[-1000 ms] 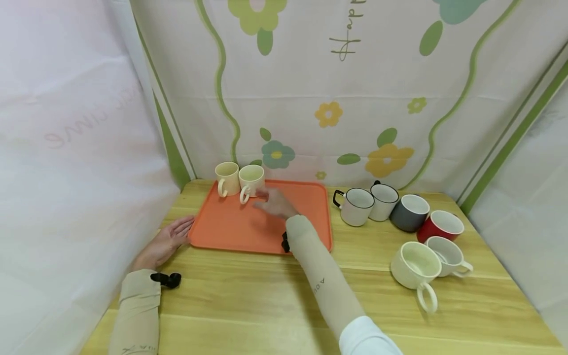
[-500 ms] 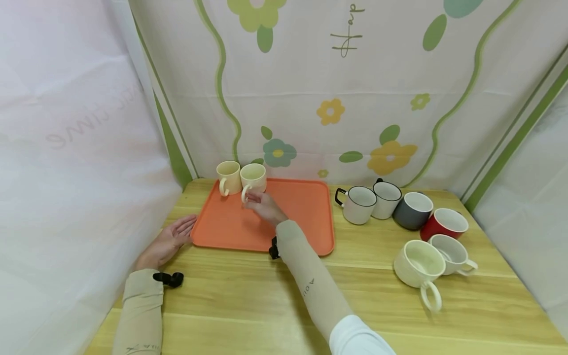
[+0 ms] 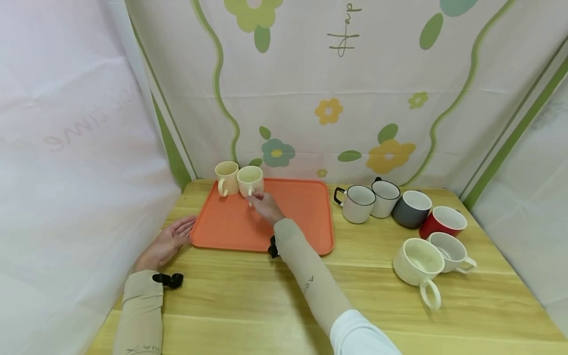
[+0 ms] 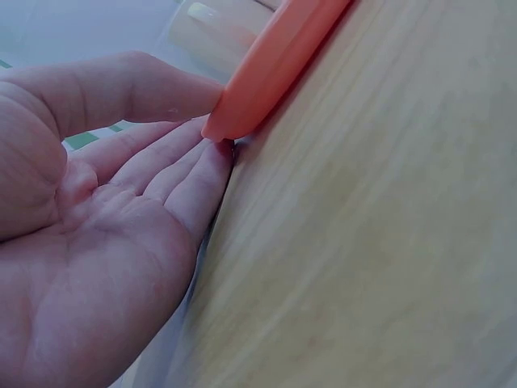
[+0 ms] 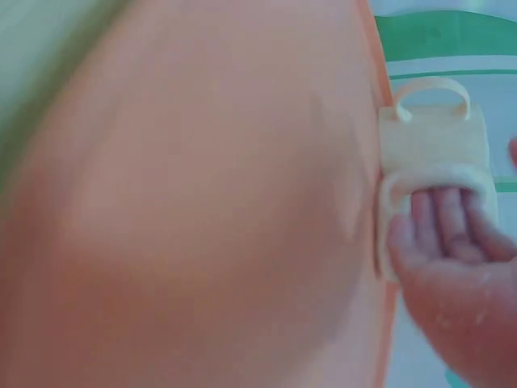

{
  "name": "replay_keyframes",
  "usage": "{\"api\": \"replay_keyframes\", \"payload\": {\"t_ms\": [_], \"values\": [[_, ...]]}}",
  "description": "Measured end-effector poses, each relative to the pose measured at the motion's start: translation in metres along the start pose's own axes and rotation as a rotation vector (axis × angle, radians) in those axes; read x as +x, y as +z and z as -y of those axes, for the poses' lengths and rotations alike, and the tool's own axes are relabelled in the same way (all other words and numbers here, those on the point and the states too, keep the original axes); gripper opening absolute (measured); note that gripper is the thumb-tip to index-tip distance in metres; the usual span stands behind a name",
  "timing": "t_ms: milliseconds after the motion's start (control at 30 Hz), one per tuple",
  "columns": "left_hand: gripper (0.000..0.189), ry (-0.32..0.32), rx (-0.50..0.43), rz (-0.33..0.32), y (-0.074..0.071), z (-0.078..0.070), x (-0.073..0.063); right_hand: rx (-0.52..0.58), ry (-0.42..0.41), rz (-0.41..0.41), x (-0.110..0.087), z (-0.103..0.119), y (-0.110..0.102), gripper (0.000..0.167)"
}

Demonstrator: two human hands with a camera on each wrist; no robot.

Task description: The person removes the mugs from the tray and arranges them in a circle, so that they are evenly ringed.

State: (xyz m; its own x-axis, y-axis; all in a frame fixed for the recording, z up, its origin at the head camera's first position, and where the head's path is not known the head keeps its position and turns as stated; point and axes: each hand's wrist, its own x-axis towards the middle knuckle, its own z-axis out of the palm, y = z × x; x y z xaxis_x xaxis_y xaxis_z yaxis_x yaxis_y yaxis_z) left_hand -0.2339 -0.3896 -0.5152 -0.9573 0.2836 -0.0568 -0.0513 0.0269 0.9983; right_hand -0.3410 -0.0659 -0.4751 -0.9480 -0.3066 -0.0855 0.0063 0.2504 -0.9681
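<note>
An orange tray (image 3: 226, 229) lies on the wooden table. At its far left corner two cream mugs stand side by side; the left mug (image 3: 230, 183) has its handle toward me. My right hand (image 3: 268, 208) holds the handle of the right mug (image 3: 247, 183), and in the right wrist view the fingers (image 5: 452, 222) reach under that handle. Along the tray's left edge my left hand (image 3: 167, 241) lies with straight fingers, palm partly up. The left wrist view shows its thumb (image 4: 174, 93) touching the tray rim (image 4: 266, 73), fingertips right at the edge.
Right of the tray stand two black-rimmed white mugs (image 3: 357, 207), a dark grey mug (image 3: 410, 213) and a red mug (image 3: 437, 227). Nearer me are a large cream mug (image 3: 406, 266) and a white cup (image 3: 448, 256). Printed cloth (image 3: 288, 74) hangs behind the table.
My right hand has come down to the right cream mug's handle and gripped it. That handle has turned from pointing left to pointing toward me. The left hand stays at the tray's edge.
</note>
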Motion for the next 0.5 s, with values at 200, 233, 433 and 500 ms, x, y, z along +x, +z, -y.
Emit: {"api": "replay_keyframes", "payload": {"t_ms": [200, 233, 433, 500], "values": [[0.087, 0.001, -0.007, 0.001, 0.001, -0.001, -0.001, -0.060, 0.038, 0.024, -0.010, 0.003, -0.022, 0.055], [0.086, 0.003, -0.002, 0.004, 0.001, -0.001, -0.001, -0.052, 0.041, 0.045, -0.012, 0.004, -0.025, 0.056], [0.085, 0.015, 0.011, 0.008, 0.000, -0.001, -0.004, -0.013, 0.054, 0.141, -0.031, 0.004, -0.031, 0.056], [0.086, 0.012, 0.012, 0.011, 0.000, 0.000, -0.004, 0.010, 0.070, 0.168, -0.037, 0.004, -0.032, 0.053]]}}
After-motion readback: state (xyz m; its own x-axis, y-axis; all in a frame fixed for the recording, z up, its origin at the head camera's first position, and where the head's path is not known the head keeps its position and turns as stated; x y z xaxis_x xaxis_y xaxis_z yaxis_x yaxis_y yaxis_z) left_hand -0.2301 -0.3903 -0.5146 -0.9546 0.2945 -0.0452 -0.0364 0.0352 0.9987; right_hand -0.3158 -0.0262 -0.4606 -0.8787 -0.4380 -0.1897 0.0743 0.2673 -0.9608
